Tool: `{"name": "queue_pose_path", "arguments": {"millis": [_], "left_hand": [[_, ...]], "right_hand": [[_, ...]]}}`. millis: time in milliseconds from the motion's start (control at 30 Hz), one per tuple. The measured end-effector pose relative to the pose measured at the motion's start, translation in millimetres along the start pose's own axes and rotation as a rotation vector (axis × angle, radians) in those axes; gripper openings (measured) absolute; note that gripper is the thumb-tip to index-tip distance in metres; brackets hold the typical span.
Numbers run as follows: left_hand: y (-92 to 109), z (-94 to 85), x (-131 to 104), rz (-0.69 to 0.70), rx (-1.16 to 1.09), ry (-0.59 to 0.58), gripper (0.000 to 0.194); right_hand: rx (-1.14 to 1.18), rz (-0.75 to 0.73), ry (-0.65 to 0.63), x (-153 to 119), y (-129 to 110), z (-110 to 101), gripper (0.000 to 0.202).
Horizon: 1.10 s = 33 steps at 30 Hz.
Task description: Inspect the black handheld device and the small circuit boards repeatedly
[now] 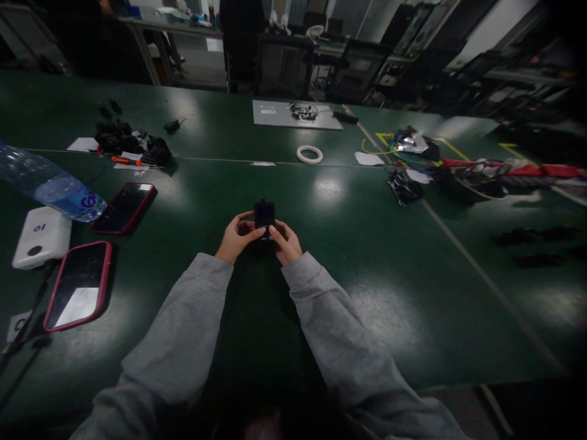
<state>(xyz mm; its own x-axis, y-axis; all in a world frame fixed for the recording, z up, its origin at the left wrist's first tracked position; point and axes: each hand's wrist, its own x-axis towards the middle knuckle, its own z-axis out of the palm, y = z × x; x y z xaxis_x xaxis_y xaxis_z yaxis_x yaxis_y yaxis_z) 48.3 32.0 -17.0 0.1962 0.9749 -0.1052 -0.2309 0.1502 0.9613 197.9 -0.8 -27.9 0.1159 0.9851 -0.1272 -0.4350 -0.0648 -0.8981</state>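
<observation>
A small black handheld device (265, 214) with a dark screen and a short stub on top is held upright above the green table (367, 244). My left hand (238, 237) grips its left side, the thumb lying on the front below the screen. On the other side my right hand (286, 241) holds it the same way, thumb on the front near the buttons. The fingers behind the device are mostly hidden. What kind of device it is, I cannot make out.
Left of my arms lie two phones in red cases (77, 286), a white box (43, 237) and a tilted plastic bottle (50, 183). Farther off are a black cluster of parts (132, 143), a tape roll (309, 154) and a grey board (275, 114). Wires (408, 146) lie at right.
</observation>
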Motion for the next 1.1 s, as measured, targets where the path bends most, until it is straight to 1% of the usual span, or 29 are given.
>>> {"name": "queue_pose_path", "arguments": {"millis": [100,167,233,300,400,500,633,800,900,967,1033,1100], "left_hand": [[-3,-1.7,3,0.023,-0.005,0.000,0.069],[-5,-2.3,10,0.054,0.003,-0.006,0.068],[-5,-2.1,25,0.116,0.022,-0.028,0.068],[-6,-2.0,44,0.183,0.021,-0.019,0.066],[-5,-3.8,70,0.207,-0.007,-0.011,0.069],[-5,-7.3,83,0.174,-0.068,-0.038,0.070],[-7,-9.6,84,0.146,-0.131,-0.053,0.064],[-5,-5.2,82,0.068,-0.226,-0.036,0.052],[-3,-2.3,79,0.039,-0.212,-0.095,0.047],[-2,-2.0,77,0.031,-0.196,-0.125,0.047],[-2,-2.9,76,0.022,-0.194,-0.123,0.047],[-2,-4.2,76,0.019,-0.204,-0.121,0.045]], "right_hand": [[-0.109,-0.078,-0.024,5,3,2,0.063],[-0.190,-0.169,-0.013,15,5,4,0.066],[-0.274,-0.269,0.032,32,8,9,0.070],[-0.339,-0.327,0.076,52,10,15,0.076],[-0.378,-0.326,0.135,78,14,21,0.082],[-0.371,-0.321,0.158,87,17,23,0.081],[-0.362,-0.346,0.137,88,21,20,0.078],[-0.442,-0.400,0.260,90,22,13,0.078],[-0.518,-0.503,0.248,85,17,12,0.076],[-0.587,-0.588,0.243,81,14,15,0.071],[-0.661,-0.648,0.226,76,12,20,0.064],[-0.724,-0.688,0.170,73,10,25,0.054]]}}
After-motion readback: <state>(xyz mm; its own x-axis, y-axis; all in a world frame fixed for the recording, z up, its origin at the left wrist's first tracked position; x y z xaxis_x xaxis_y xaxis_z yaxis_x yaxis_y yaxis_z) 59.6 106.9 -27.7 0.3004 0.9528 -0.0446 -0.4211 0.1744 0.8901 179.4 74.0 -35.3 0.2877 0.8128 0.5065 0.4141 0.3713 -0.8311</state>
